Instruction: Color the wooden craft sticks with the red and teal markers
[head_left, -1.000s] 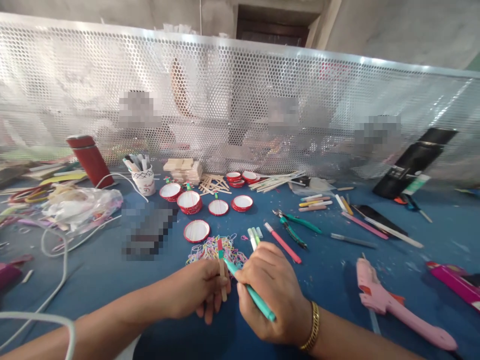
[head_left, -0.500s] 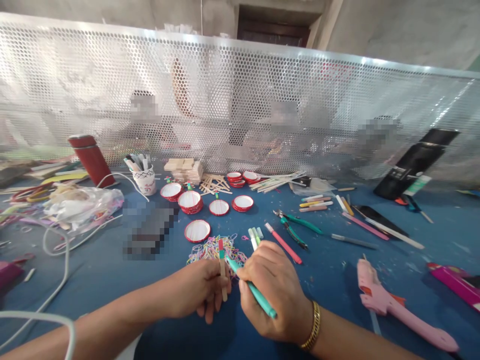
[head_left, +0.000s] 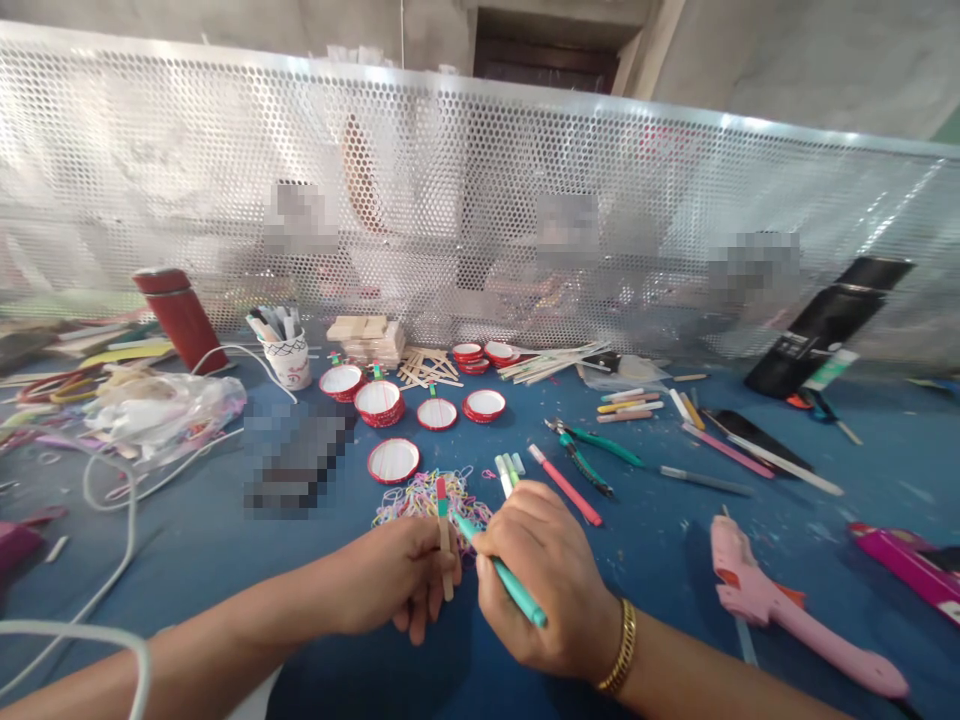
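Observation:
My left hand (head_left: pixel 409 572) pinches a wooden stick (head_left: pixel 446 560) upright; its top end is red with a green band below. In my right hand (head_left: pixel 541 580) is a teal marker (head_left: pixel 519 592), tilted so its tip is at or very near the stick's green band; contact is too small to confirm. A pile of colourful rubber bands (head_left: pixel 405 500) lies just beyond both hands. Past it rests a round red-rimmed lid (head_left: pixel 394 460). Green-toned markers (head_left: pixel 506 470) lie just beyond my right hand, with a pink-red marker (head_left: pixel 566 487) beside them.
Stacked red-rimmed lids (head_left: pixel 379 401), a cup of pens (head_left: pixel 288 360) and a red flask (head_left: pixel 178 320) stand farther back. Green-handled pliers (head_left: pixel 607 445), a pink glue gun (head_left: pixel 795 615) and a black bottle (head_left: pixel 825 330) are at right. A white cable (head_left: pixel 131 530) loops at left.
The marker's back end has dropped slightly left and up with my right hand. Both hands keep their holds, and the whole view has shifted a little.

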